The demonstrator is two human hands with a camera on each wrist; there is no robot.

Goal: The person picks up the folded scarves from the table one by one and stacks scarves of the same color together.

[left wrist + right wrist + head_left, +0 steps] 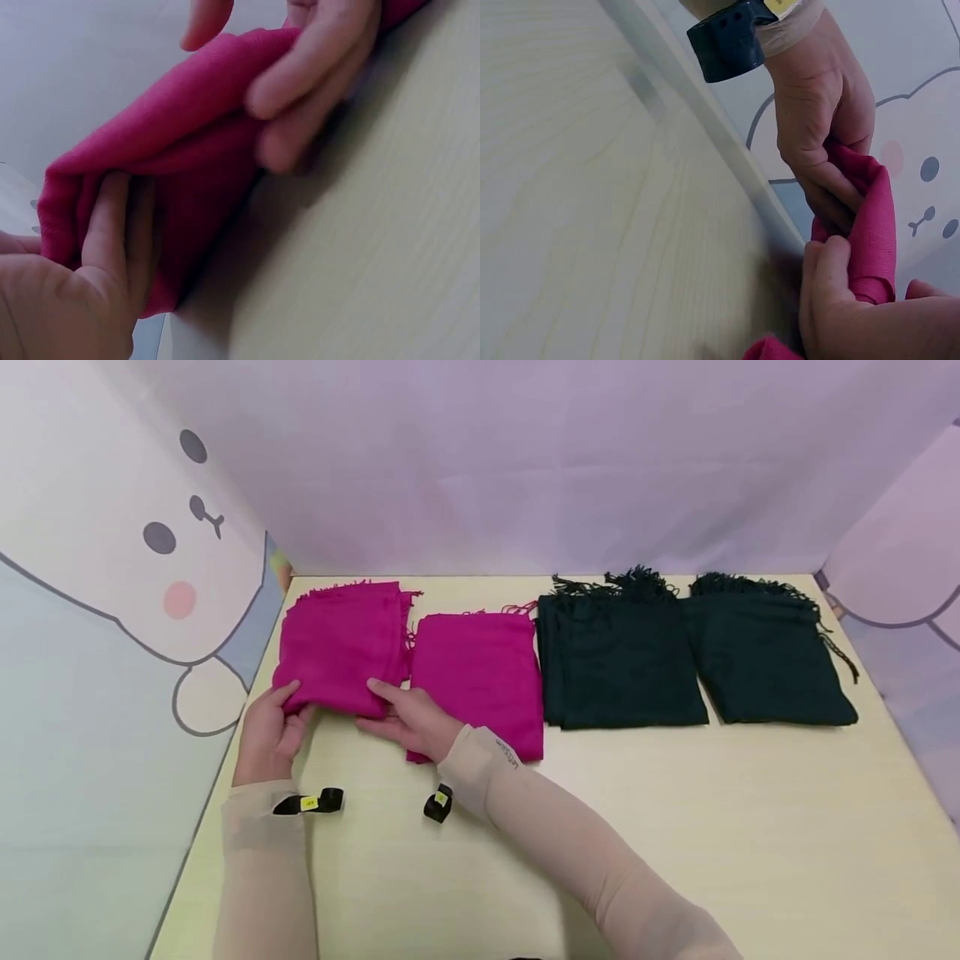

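Observation:
A folded magenta scarf [341,647] with a fringe along its far side lies at the left of the table. Its near edge is raised a little off the tabletop. My left hand [272,735] grips the near left corner, thumb on top and fingers tucked under the folds, as the left wrist view shows. At the near right corner, my right hand [412,718] holds the same edge, its thumb above and its fingers [829,262] against the front and underside. A second folded magenta scarf [480,668] lies just right, partly behind my right hand and wrist.
Two folded dark green scarves, one in the middle [630,664] and one farther right [772,660], lie in the same row, their fringes toward the back. The pale wooden table [750,827] meets a lilac curtain [525,468] behind and a printed cartoon panel [90,693] at left.

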